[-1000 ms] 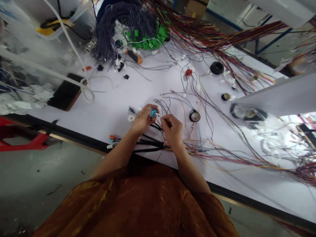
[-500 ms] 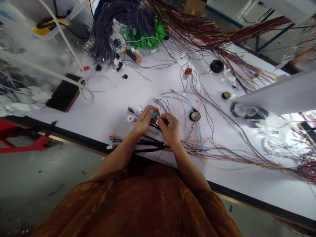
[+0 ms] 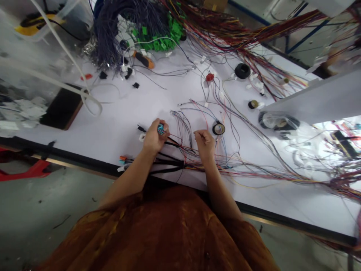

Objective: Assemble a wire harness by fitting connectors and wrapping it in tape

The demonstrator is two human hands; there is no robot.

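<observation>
A blue multi-hole connector [image 3: 160, 129] is held in my left hand [image 3: 153, 139], its holed face turned up and the fingers wrapped round it. My right hand [image 3: 205, 146] is apart from it to the right, thumb and forefinger pinched together; whatever may be between them is too small to make out. Between the hands lie loose thin wires [image 3: 184, 126] with metal terminals at their far ends. Black-sleeved cable branches [image 3: 169, 162] run below the hands, and an orange connector [image 3: 123, 158] sits at their left end. A white connector [image 3: 142, 137] lies beside my left hand.
A tape roll [image 3: 218, 128] lies right of my right hand, with a black roll [image 3: 242, 70] farther back. A red connector [image 3: 210, 77], an orange-black tool [image 3: 144, 59] and green connectors [image 3: 162, 42] lie beyond. The dark table edge [image 3: 84, 165] runs near my body.
My right hand has moved away from the connector to the right. My left hand has shifted left and turned the connector so its holed face shows. The whole view has shifted slightly.
</observation>
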